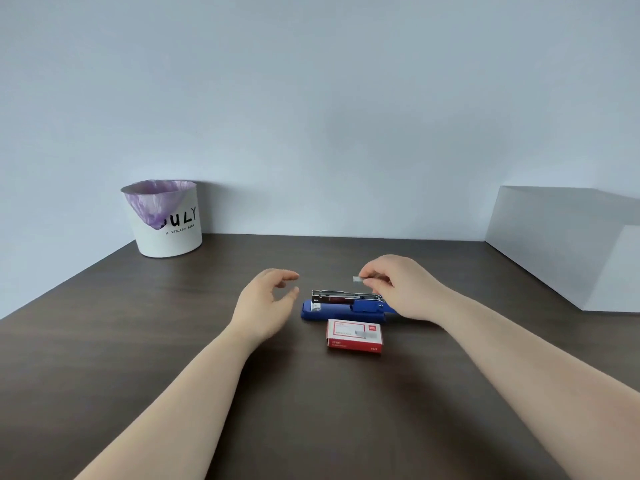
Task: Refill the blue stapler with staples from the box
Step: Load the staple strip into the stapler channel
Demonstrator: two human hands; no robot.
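Note:
The blue stapler (341, 311) lies on the dark wooden table (173, 341) with its metal staple channel exposed on top. Just in front of it sits the red and white staple box (354, 335), closed. My right hand (401, 285) hovers over the stapler's right end and pinches a short silver strip of staples (357, 279) between thumb and fingers, a little above the channel. My left hand (266, 301) floats to the left of the stapler, fingers apart and curved, holding nothing and not touching the stapler.
A white bin (166, 220) with a purple liner stands at the back left by the wall. A pale grey box-shaped block (561, 244) takes up the back right of the table.

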